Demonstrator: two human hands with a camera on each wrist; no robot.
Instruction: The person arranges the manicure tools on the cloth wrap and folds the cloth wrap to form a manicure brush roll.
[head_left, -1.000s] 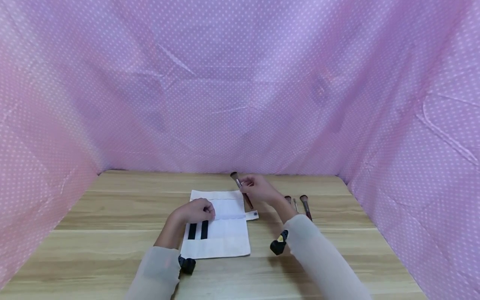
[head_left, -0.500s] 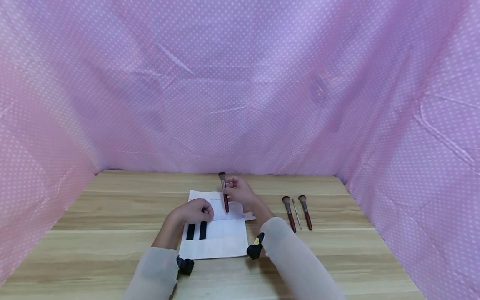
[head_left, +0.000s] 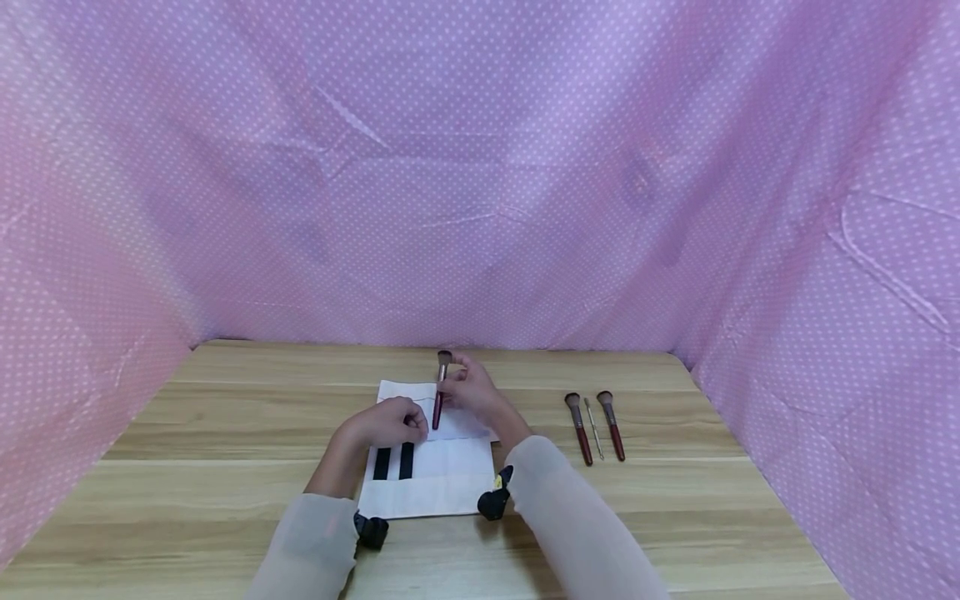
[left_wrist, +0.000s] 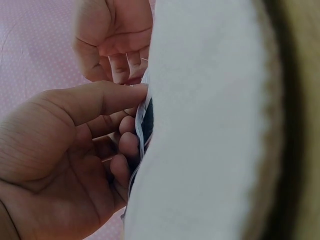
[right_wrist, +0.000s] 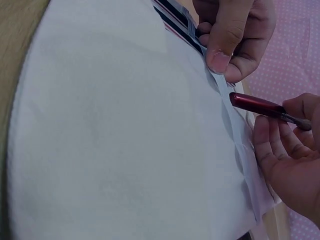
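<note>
A cloth [head_left: 480, 208], pink to lilac with small white dots, hangs behind the table [head_left: 202, 433] and along its left and right sides. Creases cross it, a long bent one standing out on the right. The table is pale wood with darker streaks, its grain and fine seams running from side to side.

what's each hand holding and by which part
Right hand: a brush, by the handle near the bristle end. Left hand: the white pouch, pinched at a pocket's edge.
</note>
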